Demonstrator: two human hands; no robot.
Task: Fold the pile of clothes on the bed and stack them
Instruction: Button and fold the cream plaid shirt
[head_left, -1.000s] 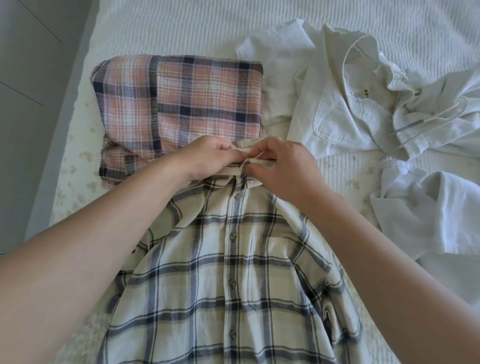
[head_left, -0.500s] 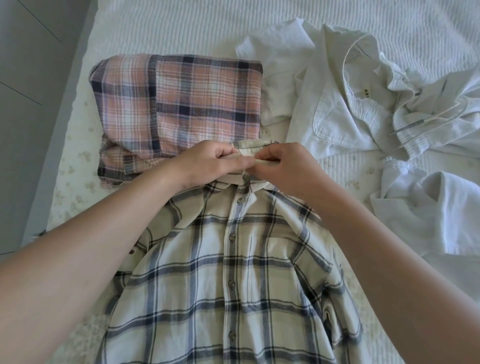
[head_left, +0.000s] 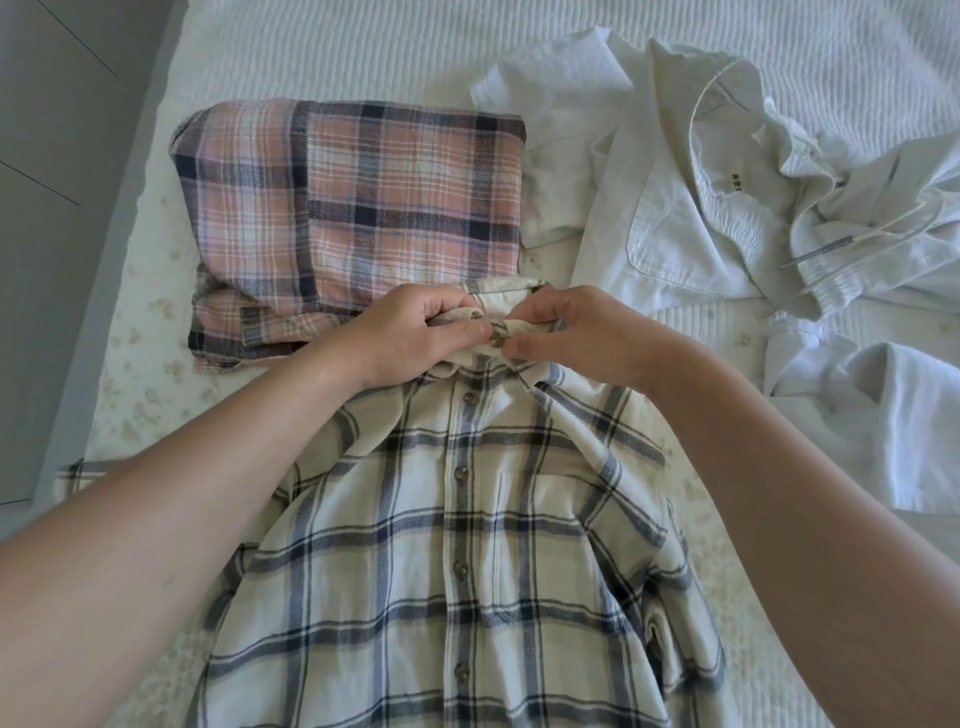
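Observation:
A cream shirt with dark plaid lines (head_left: 467, 545) lies buttoned-side up on the bed, its collar pointing away from me. My left hand (head_left: 415, 332) pinches the left side of the collar and my right hand (head_left: 576, 332) pinches the right side, thumbs meeting at the top button. Just beyond the collar sits a folded pink plaid shirt (head_left: 363, 208). To the right lies a loose heap of white clothes (head_left: 727, 197).
The white quilted bed (head_left: 337, 47) stretches back and right. Its left edge (head_left: 104, 291) drops to a grey floor. More white fabric (head_left: 893, 426) lies at the right, beside my right forearm. Thin drawstrings trail from the white heap.
Both hands have stayed at the collar, shifting slightly as the fingers work it. The collar's two sides are drawn closer at the top button.

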